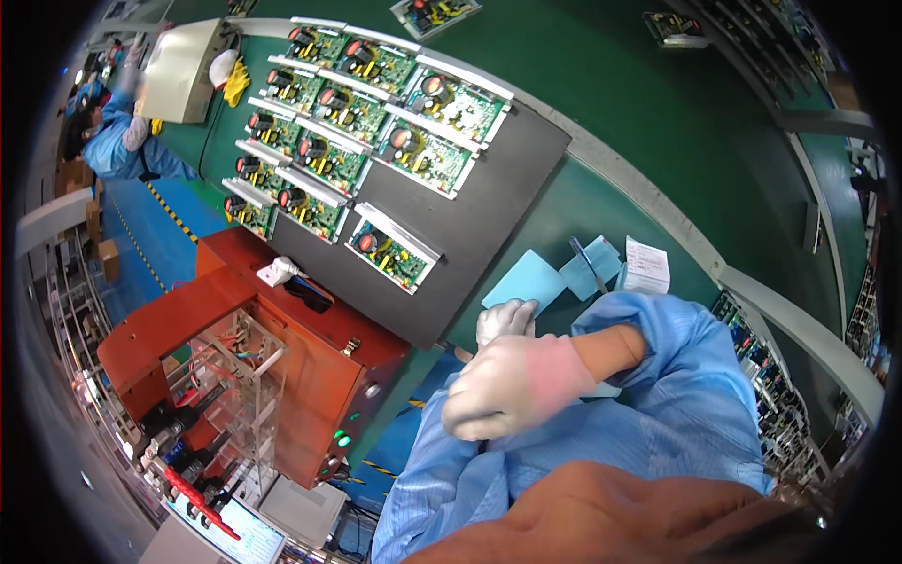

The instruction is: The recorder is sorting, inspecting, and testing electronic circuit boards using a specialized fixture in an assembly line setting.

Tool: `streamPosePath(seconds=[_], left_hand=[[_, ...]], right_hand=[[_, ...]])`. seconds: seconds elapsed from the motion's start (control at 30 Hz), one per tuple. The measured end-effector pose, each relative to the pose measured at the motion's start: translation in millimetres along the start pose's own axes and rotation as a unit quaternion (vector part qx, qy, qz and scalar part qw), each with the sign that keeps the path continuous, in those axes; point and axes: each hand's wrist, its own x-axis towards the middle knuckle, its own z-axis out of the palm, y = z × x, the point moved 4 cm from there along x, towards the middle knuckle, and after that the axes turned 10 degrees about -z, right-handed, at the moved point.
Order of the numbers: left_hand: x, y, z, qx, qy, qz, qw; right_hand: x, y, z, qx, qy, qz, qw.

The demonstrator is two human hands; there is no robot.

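My right hand point(503, 387), in a white and pink glove, lies across the front of my body, over my left forearm. Its fingers are curled closed, and what they hold, if anything, is hidden. Just beyond it shows my left hand point(505, 321), in a whitish glove, partly covered by the right one. Its fingers look bent together beside a light blue sheet point(524, 282) at the bench edge. A second blue sheet point(594, 267) lies to the right with a dark pen-like stick point(584, 252) on it. A printed paper slip point(646, 267) is next to that.
Several green circuit boards with metal heat sinks point(395, 249) stand in rows on a black mat point(512, 193). An orange-red machine point(310, 376) stands at the left, beside a monitor point(235, 531). Further boards point(434, 13) lie beyond the rail point(620, 169). Another person point(122, 141) is at far left.
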Motion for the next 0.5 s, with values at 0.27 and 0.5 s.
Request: streamPosePath(seconds=[0.27,0.5], left_hand=[[-7,-14,8,0.057,-0.060,0.012,0.997],[-6,4,7,0.053,0.048,0.024,0.997]], right_hand=[[-7,26,31,0.069,0.007,0.094,0.993],[-14,35,28,0.062,0.022,0.129,0.989]])
